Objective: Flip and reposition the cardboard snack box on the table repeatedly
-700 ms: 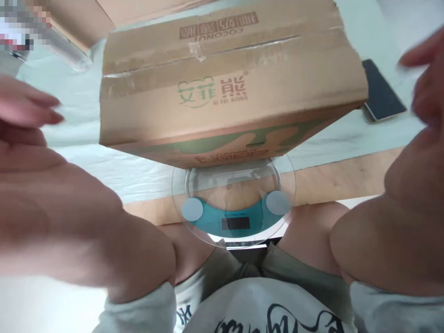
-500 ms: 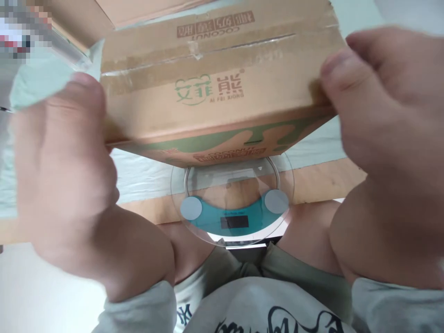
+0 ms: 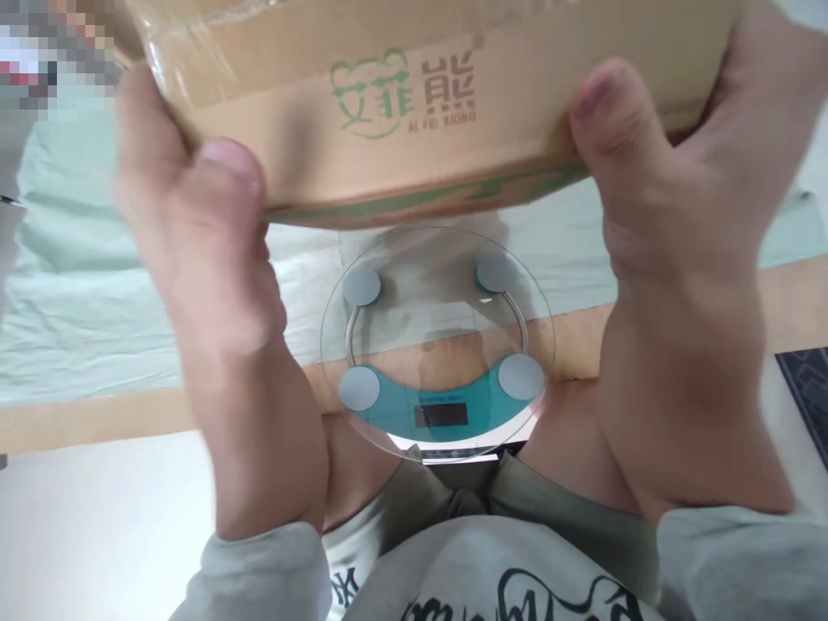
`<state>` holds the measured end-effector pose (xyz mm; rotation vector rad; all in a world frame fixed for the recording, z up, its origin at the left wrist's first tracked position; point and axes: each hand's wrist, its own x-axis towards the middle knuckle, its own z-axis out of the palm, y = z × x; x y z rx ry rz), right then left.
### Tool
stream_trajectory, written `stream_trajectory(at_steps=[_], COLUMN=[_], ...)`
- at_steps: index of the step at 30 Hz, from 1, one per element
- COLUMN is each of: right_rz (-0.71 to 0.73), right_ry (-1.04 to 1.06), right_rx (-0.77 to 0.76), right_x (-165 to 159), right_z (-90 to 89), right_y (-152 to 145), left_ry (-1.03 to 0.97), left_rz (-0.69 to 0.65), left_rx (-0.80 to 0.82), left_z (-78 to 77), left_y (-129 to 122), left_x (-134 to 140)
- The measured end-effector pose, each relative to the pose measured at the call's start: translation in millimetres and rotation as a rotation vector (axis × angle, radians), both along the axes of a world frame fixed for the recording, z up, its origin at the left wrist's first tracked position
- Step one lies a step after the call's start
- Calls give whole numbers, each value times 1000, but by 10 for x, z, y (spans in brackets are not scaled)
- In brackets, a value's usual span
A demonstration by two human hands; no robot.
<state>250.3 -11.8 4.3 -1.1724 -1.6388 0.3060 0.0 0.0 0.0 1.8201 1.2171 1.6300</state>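
A brown cardboard box (image 3: pixel 414 103) with green and brown printing is held up in the air at the top of the head view. My left hand (image 3: pixel 200 241) grips its left end, thumb on the near face. My right hand (image 3: pixel 660 216) grips its right end the same way. Below the box lies a round glass scale (image 3: pixel 436 345) with a teal band, a dark display and grey round pads. The scale's whole top is bare, and the box is apart from it.
The scale rests at the near edge of a wooden surface (image 3: pixel 97 418) covered farther back by a pale green sheet (image 3: pixel 84 285). My bare knees and grey sweatshirt fill the bottom. A dark mat corner (image 3: pixel 808 388) shows at the right.
My two hands closed in from the sides, took hold of the box ends, and lifted the box off the scale. The scale's far half has come into sight.
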Motion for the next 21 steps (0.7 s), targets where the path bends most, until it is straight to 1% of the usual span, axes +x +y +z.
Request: stream_trajectory(at_steps=[2, 3, 5, 6, 8, 11, 14, 18, 21], right_rz=[132, 191, 260, 267, 235, 167, 162, 149, 132], right_ry=[106, 149, 207, 217, 219, 188, 145, 94, 97], right_rx=[95, 119, 132, 112, 56, -49, -98, -175, -201], right_x=[40, 55, 74, 76, 66, 23, -29, -82, -99], right_z=[-137, -198, -295, -330, -378, -419, -439, -432, -428], right_y=[141, 200, 278, 297, 304, 282, 262, 237, 221], left_ry=[5, -20, -66, -80, -101, -129, -171, -170, -122], left_rz=[-199, -261, -327, -348, -346, -329, -287, -174, -64], left_rx=[113, 148, 159, 150, 121, 100, 77, -29, -129], left_z=[-113, -168, -257, -285, -309, -301, -300, -304, -260], left_y=[177, 256, 372, 405, 429, 412, 396, 365, 306], left_x=[-31, -49, -77, -85, -88, -82, -96, -131, -128])
